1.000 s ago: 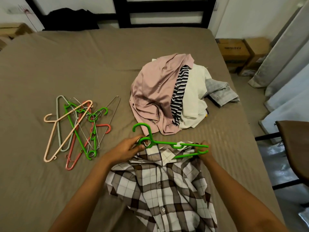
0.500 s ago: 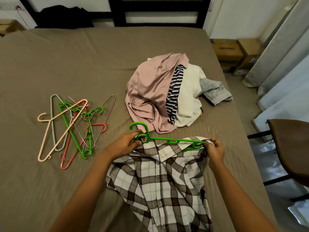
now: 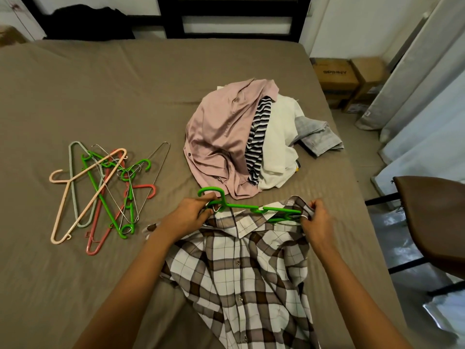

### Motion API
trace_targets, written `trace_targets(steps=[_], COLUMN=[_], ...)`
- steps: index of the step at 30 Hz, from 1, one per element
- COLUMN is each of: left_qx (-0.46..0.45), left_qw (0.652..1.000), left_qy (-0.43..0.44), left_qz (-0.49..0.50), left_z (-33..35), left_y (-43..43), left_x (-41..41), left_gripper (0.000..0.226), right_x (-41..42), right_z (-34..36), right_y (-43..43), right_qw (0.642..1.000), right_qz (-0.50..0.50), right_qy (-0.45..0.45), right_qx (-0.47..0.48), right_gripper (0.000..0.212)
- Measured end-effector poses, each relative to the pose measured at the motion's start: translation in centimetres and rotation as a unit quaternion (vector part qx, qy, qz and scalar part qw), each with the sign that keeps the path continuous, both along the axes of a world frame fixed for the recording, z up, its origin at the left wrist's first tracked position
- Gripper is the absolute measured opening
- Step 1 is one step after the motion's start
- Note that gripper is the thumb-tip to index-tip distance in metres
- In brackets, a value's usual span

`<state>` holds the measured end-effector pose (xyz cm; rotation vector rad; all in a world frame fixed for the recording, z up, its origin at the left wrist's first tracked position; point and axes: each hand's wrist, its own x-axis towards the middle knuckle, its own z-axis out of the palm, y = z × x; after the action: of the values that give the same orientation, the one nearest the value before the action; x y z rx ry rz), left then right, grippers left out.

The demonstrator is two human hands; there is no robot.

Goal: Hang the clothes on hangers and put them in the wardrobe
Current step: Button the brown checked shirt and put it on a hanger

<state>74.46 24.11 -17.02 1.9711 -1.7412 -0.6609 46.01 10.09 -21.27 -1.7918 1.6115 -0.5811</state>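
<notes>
A brown-and-white plaid shirt lies buttoned on the bed in front of me. A green plastic hanger sits at its collar, its right arm partly inside the shoulder. My left hand grips the hanger just under its hook. My right hand pinches the shirt's right shoulder fabric over the hanger's end. Behind the shirt is a heap of clothes: a pink shirt, a striped top, a white garment and a grey one. Several loose hangers lie in a pile to the left.
The brown bed sheet spreads to a black headboard with a dark garment at the back left. Cardboard boxes and curtains stand to the right. A brown chair is beside the bed.
My right hand has pulled the shirt's shoulder up over the hanger's right end, which now shows less. The left hand keeps its hold by the hook. The view has shifted slightly.
</notes>
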Motion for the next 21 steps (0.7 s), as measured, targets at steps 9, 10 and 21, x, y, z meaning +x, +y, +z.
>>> trace_targets(steps=[9,10,21], left_qx=[0.017,0.023,0.0], left_qw=[1.0,0.999,1.0], left_qy=[0.005,0.001,-0.02], left_qz=[-0.026,-0.039,-0.001], left_z=[0.6,0.9,2.4], left_y=[-0.6,-0.7,-1.2], left_x=[-0.9,-1.0,-3.4], left_gripper=[0.03,0.031,0.031], right_x=[0.7,0.6,2.9], right_z=[0.4,0.3,2.9], right_y=[-0.9,-1.2,5.5], right_qw=[0.952,0.946,0.984], right_qz=[-0.178,-0.2,0.094], right_qy=[-0.2,-0.212,-0.095], right_qx=[0.15,0.14,-0.116], right_gripper=[0.01,0.004,0.023])
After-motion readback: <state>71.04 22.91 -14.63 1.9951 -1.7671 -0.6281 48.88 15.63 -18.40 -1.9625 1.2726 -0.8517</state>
